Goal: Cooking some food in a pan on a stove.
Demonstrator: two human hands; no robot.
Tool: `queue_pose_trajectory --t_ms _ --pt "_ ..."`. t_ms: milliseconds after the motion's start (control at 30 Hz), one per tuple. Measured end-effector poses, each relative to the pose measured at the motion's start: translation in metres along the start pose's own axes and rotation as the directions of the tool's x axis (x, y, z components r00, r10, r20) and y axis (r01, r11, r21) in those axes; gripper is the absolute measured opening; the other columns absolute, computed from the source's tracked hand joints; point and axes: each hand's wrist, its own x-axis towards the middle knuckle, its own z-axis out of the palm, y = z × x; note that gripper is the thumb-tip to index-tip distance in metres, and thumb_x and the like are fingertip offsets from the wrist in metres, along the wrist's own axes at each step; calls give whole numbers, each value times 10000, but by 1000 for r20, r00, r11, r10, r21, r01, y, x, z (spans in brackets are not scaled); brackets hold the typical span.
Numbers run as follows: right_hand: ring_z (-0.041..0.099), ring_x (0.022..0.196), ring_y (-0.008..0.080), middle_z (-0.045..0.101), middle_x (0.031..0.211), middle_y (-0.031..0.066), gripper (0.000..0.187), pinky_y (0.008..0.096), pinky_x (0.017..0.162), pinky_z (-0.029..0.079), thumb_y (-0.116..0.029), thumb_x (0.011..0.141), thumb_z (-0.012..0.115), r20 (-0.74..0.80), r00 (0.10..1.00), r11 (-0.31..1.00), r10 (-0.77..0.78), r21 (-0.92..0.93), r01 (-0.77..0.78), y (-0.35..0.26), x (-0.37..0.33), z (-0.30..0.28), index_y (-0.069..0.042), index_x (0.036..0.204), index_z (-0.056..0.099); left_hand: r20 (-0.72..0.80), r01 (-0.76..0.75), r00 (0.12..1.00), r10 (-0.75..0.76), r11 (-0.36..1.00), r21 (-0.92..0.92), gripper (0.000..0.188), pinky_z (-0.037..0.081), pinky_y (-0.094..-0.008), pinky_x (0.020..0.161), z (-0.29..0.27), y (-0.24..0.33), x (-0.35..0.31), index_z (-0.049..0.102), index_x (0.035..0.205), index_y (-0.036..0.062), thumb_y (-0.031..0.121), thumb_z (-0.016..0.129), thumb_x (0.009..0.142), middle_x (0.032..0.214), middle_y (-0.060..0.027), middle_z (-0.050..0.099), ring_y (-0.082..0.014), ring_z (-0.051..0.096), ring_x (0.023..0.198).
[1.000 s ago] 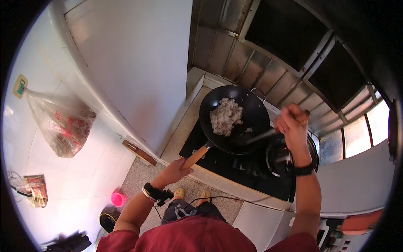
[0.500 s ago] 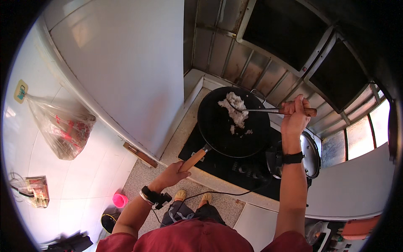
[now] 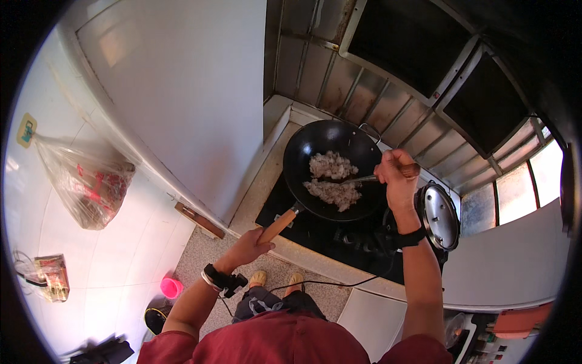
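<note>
A black wok (image 3: 303, 151) rests on the dark stove, and its wooden handle (image 3: 277, 227) points toward me. My left hand (image 3: 245, 250) is closed around the end of that handle. Pale, crumbly food (image 3: 333, 193) lies in two adjoining heaps in the wok; its exact kind is unclear. Over the wok's right rim, my right hand (image 3: 396, 177) grips the wooden handle of a metal cooking spatula (image 3: 364, 179). The spatula's shaft reaches down to the food, which hides its blade.
A round metal lidded pot (image 3: 441, 215) stands right of the wok. Stove knobs (image 3: 357, 242) lie in front, and a black cable (image 3: 327, 283) crosses below. Range hood panels (image 3: 412, 45) hang above. On the left wall hangs a plastic bag (image 3: 91, 188); a pink bucket (image 3: 171, 287) sits below.
My right hand has come left and nearer with the spatula. The food, heaped toward the wok's far side before, now lies broken into two heaps nearer the middle. My left hand keeps its grip.
</note>
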Motion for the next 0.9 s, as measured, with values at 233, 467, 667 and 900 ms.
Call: queue_pose_trajectory --t_ms 233,467,667,900 --pt "430 459 112 475 563 12 167 283 515 419 -147 898 629 -89 995 980 34 -191 -51 -32 -3 -4 -30 800 563 -13 29 999 -29 999 -26 323 447 -325 611 -3 6 -5 569 1012 -11 253 678 860 738 -80 583 -161 550 673" --pt "385 449 94 451 551 2 185 294 522 431 -176 910 633 -10 998 998 -62 -15 62 -34 2 -15 -29 819 569 -35 21 999 -22 999 -41 344 445 -371 647 -7 15 -6 560 944 -35 262 689 826 741 -163 586 -232 588 703" --pt "381 440 102 441 516 2 191 306 520 414 -112 901 629 -58 998 997 6 75 -1 -9 -13 -16 -20 747 562 -21 31 999 -33 998 -53 346 441 -371 642 -5 18 -4 559 944 -38 261 687 826 744 -156 582 -239 567 690" --pt "381 440 106 389 505 -19 209 316 515 416 -128 904 629 -55 992 992 117 -39 -119 -58 -13 -4 -37 728 561 -22 35 999 -36 999 -38 340 440 -363 646 -10 16 -9 563 961 -35 252 685 827 742 -141 575 -223 560 691"
